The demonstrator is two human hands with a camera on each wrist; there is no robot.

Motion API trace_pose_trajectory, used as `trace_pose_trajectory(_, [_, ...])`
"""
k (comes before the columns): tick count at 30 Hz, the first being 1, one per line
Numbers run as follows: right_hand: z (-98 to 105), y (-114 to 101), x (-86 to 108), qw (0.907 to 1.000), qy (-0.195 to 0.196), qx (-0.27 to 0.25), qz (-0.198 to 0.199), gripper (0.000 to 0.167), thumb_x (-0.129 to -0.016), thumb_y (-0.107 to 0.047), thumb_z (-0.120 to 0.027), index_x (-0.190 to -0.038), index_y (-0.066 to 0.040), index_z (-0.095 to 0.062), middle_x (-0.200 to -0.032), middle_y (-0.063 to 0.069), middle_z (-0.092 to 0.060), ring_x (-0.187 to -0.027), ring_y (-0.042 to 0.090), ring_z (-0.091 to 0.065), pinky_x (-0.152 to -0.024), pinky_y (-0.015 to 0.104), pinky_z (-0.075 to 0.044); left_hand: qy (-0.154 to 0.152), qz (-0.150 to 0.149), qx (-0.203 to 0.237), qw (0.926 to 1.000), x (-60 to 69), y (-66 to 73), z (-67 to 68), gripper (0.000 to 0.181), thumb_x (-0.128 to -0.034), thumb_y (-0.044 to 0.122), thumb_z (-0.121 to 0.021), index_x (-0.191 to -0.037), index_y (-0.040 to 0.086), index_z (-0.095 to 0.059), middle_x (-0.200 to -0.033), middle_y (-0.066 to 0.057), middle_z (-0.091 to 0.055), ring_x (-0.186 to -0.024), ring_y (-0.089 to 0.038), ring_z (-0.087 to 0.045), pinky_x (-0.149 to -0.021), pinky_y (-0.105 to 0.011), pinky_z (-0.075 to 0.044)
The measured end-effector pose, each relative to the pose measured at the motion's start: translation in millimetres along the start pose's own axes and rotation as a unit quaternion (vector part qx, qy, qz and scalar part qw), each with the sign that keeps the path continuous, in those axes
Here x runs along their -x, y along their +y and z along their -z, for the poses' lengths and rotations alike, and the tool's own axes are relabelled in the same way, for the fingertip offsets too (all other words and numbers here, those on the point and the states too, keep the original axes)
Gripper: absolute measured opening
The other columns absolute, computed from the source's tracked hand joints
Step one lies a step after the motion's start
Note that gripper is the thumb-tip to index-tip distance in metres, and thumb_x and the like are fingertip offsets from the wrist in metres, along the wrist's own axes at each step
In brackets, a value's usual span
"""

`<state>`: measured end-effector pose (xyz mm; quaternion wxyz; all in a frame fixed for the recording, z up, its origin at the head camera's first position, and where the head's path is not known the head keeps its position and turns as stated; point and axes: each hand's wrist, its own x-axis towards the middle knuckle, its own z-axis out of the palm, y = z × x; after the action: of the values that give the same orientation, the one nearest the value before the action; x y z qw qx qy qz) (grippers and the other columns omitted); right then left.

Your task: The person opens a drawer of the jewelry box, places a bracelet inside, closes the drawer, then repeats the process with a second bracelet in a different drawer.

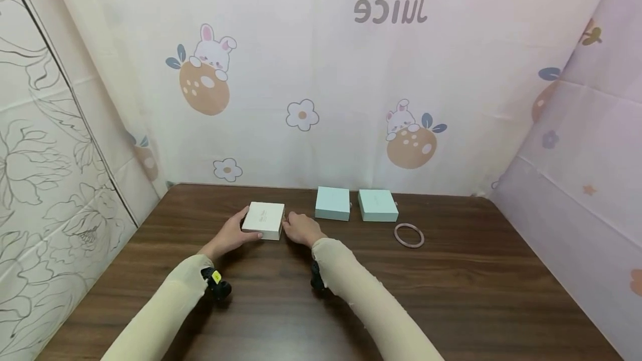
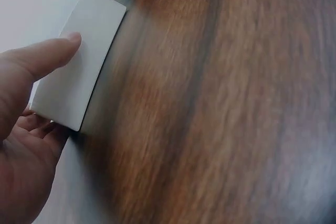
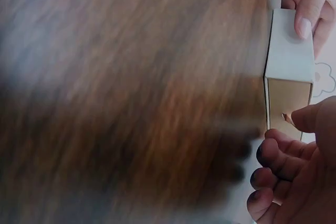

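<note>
A small white drawer-style box with faint lettering on its lid lies on the brown wooden table. My left hand grips it from the left, thumb along the near side and fingers round the far left side. At the right end, my right hand has its fingers curled. In the right wrist view, its thumb and forefinger meet at a small pull tab on the box's tan end face. How firmly they pinch is partly hidden. The box looks closed.
Two pale mint-green boxes, one left and one right, sit side by side near the table's back edge. A pinkish ring-shaped bangle lies to their right. Behind the table hangs a printed curtain.
</note>
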<state>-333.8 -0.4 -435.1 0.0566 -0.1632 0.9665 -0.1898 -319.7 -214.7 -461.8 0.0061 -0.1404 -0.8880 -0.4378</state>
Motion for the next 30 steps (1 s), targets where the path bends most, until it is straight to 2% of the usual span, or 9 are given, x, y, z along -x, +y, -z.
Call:
trace_pose_trajectory(8, [-4, -4, -3.8, 0.9998, -0.016, 0.003, 0.007, 0.024, -0.104, -0.022, -0.037, -0.103, -0.009, -0.057, -0.076, 0.004, -0.056, -0.062, 0.018, -0.049, -0.058, 0.032, -0.04, 0.012, -0.001, -0.008, 0.9999, -0.8, 2.9, -2.2, 0.088, -0.0818, 0.018, -0.076, -0.143, -0.016, -0.023, -0.147, -0.033, -0.025, -0.135, -0.044, -0.025, -0.107, -0.052, -0.023])
trace_pose_trajectory(15, [-6, -3, -6.4, 0.9999, -0.009, 0.007, 0.003, 0.027, -0.103, -0.02, -0.037, -0.11, -0.007, -0.06, -0.089, 0.007, -0.063, -0.066, 0.017, -0.05, -0.059, 0.032, -0.042, 0.036, -0.001, -0.003, 0.9994, 0.4, 6.0, -5.1, 0.086, -0.0784, 0.014, -0.08, -0.142, -0.015, -0.029, -0.143, -0.031, -0.034, -0.132, -0.042, -0.033, -0.105, -0.051, -0.028])
trace_pose_trajectory(22, [-2, 0, -3.9, 0.9999, -0.004, -0.002, 0.011, 0.025, -0.103, -0.017, -0.037, -0.091, -0.01, -0.057, -0.07, 0.003, -0.051, -0.059, 0.017, -0.045, -0.053, 0.03, -0.037, 0.051, 0.002, 0.015, 0.9986, 0.0, 11.3, -10.2, 0.084, -0.0768, 0.013, -0.081, -0.141, -0.013, -0.033, -0.137, -0.028, -0.045, -0.123, -0.038, -0.046, -0.097, -0.048, -0.038])
trace_pose_trajectory(30, [1, 4, 1.3, 0.9999, -0.002, -0.004, 0.01, 0.025, -0.103, -0.016, -0.037, -0.098, -0.008, -0.06, -0.072, 0.003, -0.053, -0.06, 0.017, -0.046, -0.055, 0.03, -0.038, 0.054, -0.013, 0.01, 0.9984, 2.0, 16.7, -16.4, 0.084, -0.076, 0.011, -0.081, -0.141, -0.013, -0.034, -0.137, -0.029, -0.044, -0.124, -0.039, -0.045, -0.097, -0.048, -0.039])
